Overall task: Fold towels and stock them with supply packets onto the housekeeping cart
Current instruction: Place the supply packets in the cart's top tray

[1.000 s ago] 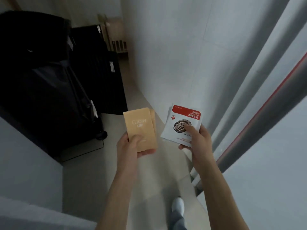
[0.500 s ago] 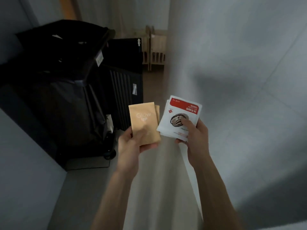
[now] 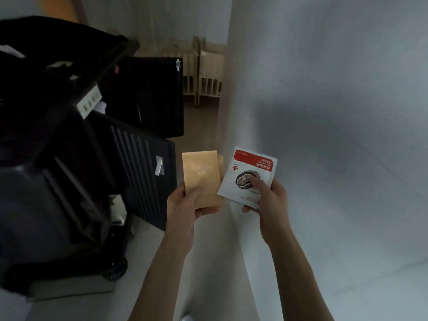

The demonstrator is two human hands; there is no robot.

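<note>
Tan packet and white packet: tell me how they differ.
The tan packet is plain tan with faint pale lettering; the white packet has a red band on top and a dark round picture. The tan packet is narrower and stands nearly upright; the white packet is wider and tilts right. The left hand grips the tan packet; the right hand pinches the white packet. Both are flat, with more packets behind each.

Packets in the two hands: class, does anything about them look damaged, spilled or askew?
Nothing stands out. The left hand holds tan packets upright; the right hand holds white packets, slightly tilted, intact.
</note>
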